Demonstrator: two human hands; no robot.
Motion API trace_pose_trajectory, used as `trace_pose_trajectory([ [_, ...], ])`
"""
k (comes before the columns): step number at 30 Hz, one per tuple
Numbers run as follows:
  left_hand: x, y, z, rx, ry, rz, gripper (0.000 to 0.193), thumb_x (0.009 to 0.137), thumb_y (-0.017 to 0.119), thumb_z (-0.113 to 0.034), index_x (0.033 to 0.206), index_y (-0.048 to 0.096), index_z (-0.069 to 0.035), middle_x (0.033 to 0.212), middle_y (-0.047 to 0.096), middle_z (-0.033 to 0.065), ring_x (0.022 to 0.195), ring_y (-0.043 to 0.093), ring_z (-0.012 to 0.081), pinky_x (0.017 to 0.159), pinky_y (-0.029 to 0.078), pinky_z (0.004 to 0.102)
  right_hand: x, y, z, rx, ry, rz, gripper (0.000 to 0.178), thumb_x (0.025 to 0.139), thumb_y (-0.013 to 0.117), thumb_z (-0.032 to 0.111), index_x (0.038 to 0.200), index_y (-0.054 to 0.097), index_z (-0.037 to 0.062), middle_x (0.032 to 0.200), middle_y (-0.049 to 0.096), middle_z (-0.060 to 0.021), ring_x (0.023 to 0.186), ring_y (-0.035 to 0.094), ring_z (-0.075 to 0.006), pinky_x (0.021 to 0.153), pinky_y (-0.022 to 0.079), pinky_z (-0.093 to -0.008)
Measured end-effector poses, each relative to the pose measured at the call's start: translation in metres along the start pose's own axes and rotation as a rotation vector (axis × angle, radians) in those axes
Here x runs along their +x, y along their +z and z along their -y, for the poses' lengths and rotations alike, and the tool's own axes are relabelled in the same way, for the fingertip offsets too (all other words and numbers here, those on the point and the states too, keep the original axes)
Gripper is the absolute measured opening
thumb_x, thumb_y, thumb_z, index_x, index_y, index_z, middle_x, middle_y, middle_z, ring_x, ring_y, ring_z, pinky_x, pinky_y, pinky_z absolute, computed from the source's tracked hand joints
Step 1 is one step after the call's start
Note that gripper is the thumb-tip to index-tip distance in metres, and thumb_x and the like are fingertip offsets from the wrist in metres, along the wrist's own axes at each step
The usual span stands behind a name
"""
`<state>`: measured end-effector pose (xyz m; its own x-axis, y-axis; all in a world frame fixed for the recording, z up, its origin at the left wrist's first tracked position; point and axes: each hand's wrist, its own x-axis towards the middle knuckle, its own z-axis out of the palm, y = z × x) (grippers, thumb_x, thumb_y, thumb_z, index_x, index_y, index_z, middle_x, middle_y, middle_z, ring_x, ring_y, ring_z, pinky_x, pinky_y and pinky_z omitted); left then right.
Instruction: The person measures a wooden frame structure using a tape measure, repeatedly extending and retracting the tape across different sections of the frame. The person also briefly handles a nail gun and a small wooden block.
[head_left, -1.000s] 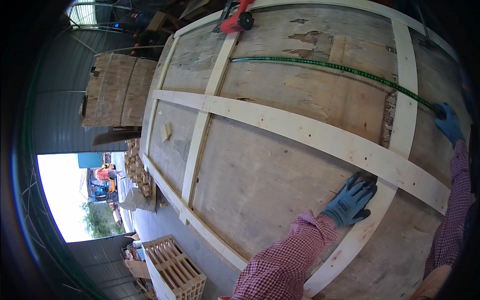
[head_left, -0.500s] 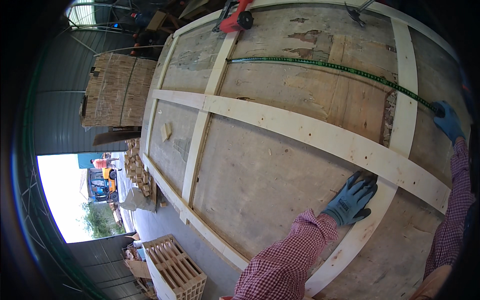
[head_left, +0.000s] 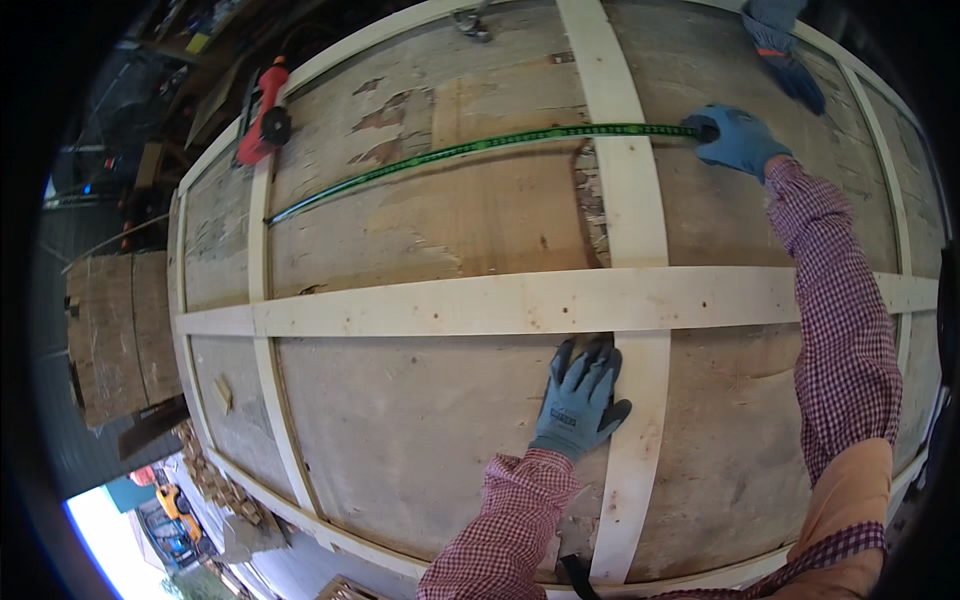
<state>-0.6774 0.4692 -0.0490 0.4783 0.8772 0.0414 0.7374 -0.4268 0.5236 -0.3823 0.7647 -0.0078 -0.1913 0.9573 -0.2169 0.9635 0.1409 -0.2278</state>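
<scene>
My left hand [head_left: 580, 400], in a blue-grey glove with dark fingertips, lies flat with fingers apart on the plywood panel [head_left: 420, 420]. Its thumb side rests against a pale cross slat [head_left: 633, 440]. At the upper right, my gloved right hand [head_left: 738, 140] is closed around a tape measure, whose case is mostly hidden by the fingers. From it the green tape blade [head_left: 470, 148] runs left over the cross slat, with its far end at another slat [head_left: 258, 235]. A long wooden batten [head_left: 480, 305] crosses between my two hands.
A red nail gun [head_left: 266, 125] rests at the panel's far left edge, and a hammer [head_left: 474, 26] lies at the far edge. Another person's gloved hand [head_left: 790, 75] reaches in at upper right. A small wood block [head_left: 222, 394] and stacked timber [head_left: 120, 335] are at left.
My view has turned to the right, so the panel and tape shift left in the picture. My right hand still grips the tape measure. Another person's gloved hand has come into view.
</scene>
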Motion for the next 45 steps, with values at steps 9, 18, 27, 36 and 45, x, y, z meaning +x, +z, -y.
trace_pose_trajectory([
  [9,-0.001,0.000,0.000,0.028,0.002,0.038,0.070,0.075,0.064,-0.034,0.131,0.039,0.001,0.131,0.046,0.0175,0.122,0.042,0.0321,0.108,0.022,0.0565,-0.005,0.000,0.002,-0.030,0.035,0.014,0.048,0.073,0.064,0.031,0.119,0.058,0.0190,0.118,0.059,-0.0070,0.107,0.056,-0.0247,0.094,0.043,-0.0358],
  [18,0.001,0.000,0.000,0.008,0.005,0.012,0.069,0.075,0.064,-0.034,0.130,0.040,0.001,0.130,0.046,0.0175,0.124,0.041,0.0319,0.108,0.022,0.0566,-0.001,0.008,-0.004,-0.046,0.009,-0.025,0.047,0.074,0.064,0.031,0.119,0.058,0.0217,0.118,0.058,-0.0053,0.107,0.056,-0.0240,0.095,0.043,-0.0354],
  [27,-0.002,0.005,0.003,-0.044,0.022,-0.088,0.064,0.075,0.063,-0.027,0.129,0.040,-0.002,0.130,0.044,0.0178,0.122,0.040,0.0347,0.107,0.024,0.0570,-0.003,0.006,0.001,-0.072,0.022,-0.041,0.046,0.074,0.065,0.032,0.118,0.059,0.0233,0.114,0.059,-0.0029,0.105,0.057,-0.0221,0.092,0.044,-0.0345],
  [36,-0.033,-0.033,0.050,0.294,-0.698,-0.545,0.050,0.084,0.057,-0.016,0.129,0.041,-0.002,0.127,0.043,0.0180,0.121,0.035,0.0390,0.107,0.022,0.0483,-0.003,0.011,0.001,-0.057,0.074,-0.014,0.048,0.073,0.064,0.032,0.120,0.057,0.0249,0.114,0.057,-0.0036,0.106,0.056,-0.0229,0.093,0.043,-0.0358],
  [45,-0.030,-0.025,0.082,0.493,-0.868,-0.414,0.060,0.092,0.049,-0.030,0.138,0.029,0.002,0.145,0.028,0.0187,0.135,0.023,0.0353,0.112,0.013,0.0502,-0.002,0.009,0.000,-0.144,0.028,-0.032,0.050,0.073,0.063,0.035,0.122,0.055,0.0254,0.117,0.055,-0.0038,0.109,0.055,-0.0227,0.093,0.043,-0.0375],
])
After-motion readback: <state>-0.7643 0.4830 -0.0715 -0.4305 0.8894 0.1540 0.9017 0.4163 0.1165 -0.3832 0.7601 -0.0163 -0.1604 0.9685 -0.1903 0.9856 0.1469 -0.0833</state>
